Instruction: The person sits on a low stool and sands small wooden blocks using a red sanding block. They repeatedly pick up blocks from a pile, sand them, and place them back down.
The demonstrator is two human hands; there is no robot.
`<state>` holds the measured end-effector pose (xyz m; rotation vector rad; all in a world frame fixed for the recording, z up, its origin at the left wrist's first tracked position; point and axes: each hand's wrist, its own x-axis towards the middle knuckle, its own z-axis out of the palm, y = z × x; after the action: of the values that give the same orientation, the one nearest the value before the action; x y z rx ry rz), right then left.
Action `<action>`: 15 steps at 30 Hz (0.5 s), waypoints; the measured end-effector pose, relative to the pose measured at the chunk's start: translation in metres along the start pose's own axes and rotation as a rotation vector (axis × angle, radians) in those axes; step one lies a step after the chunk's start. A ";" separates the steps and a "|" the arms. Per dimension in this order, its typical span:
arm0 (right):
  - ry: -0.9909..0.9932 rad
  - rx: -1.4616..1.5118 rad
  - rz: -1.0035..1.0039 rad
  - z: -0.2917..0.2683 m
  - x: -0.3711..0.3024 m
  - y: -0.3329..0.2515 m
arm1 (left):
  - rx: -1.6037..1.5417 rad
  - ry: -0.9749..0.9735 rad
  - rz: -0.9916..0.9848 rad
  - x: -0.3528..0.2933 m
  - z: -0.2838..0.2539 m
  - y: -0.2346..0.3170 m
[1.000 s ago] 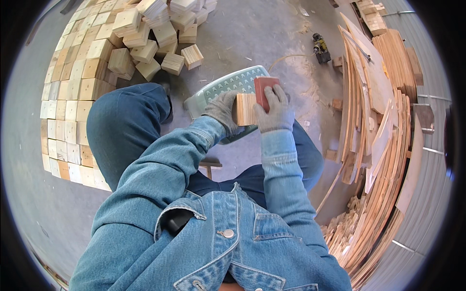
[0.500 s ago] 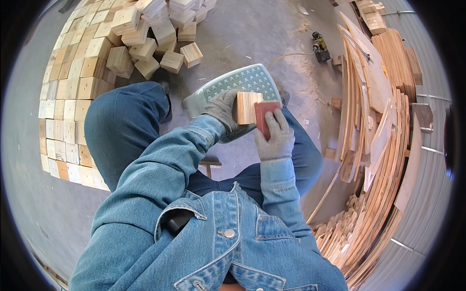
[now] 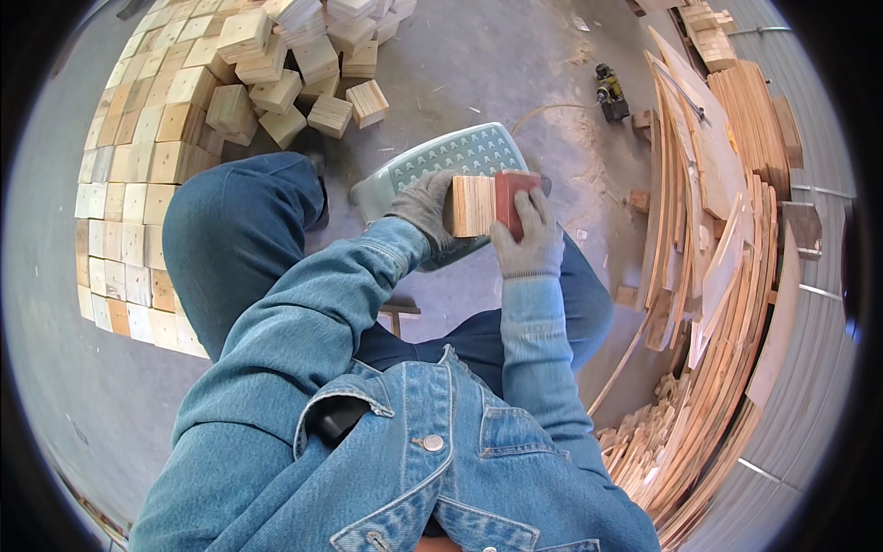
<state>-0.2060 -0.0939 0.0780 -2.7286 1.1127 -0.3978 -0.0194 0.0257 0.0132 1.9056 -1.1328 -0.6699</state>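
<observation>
My left hand [image 3: 426, 208], in a grey knit glove, is closed round the left side of a wooden block [image 3: 474, 207] with layered grain on its upper face. A reddish-brown sanding block [image 3: 515, 202] is in my right hand [image 3: 531, 237], also gloved, its fingers bent over the top. The sanding block lies against the right side of the wooden block. Both are held above a pale green plastic stool [image 3: 451, 152] with a studded top, between my knees. The undersides of both blocks are hidden.
Stacked wooden blocks [image 3: 133, 184] form a wall at the left, with a loose heap of blocks [image 3: 276, 92] beyond. A yellow-black power tool [image 3: 610, 92] lies on the floor at far right. Plywood sheets and wood strips [image 3: 727, 276] line the right side.
My right hand has moved slightly up and to the right with the sanding block, which now sits straighter against the wooden block's right side. My left hand has barely moved.
</observation>
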 end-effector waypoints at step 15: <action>0.041 0.046 -0.013 -0.002 -0.006 -0.001 | 0.002 -0.026 -0.030 0.003 -0.003 -0.002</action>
<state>-0.2102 -0.0886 0.0794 -2.7014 1.0822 -0.4772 -0.0150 0.0245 0.0131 1.9242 -1.1240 -0.7122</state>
